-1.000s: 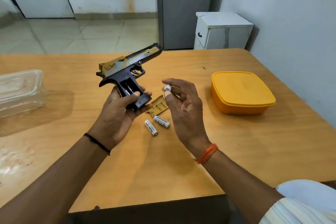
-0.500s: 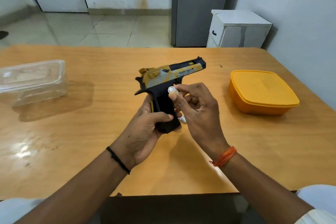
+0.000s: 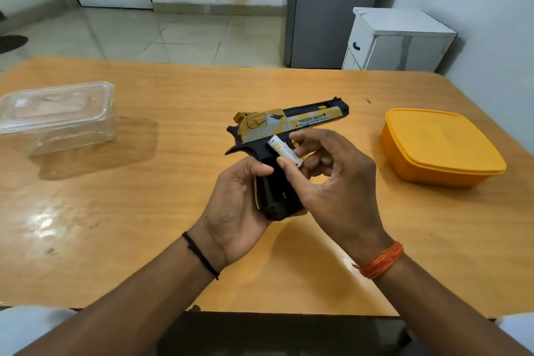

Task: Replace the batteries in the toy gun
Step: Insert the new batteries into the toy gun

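Gripping the toy gun (image 3: 291, 121) by its grip at frame centre, left hand (image 3: 239, 199) steadies it; right hand (image 3: 332, 179) pinches a battery (image 3: 284, 150) mid-body. Probably light, smooth, slippery.

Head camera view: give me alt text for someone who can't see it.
A person's left hand grips the handle of a black and gold toy gun above a wooden table, while the right hand pinches a white battery beside the handle. A clear plastic box sits at left and a lidded orange box at right.
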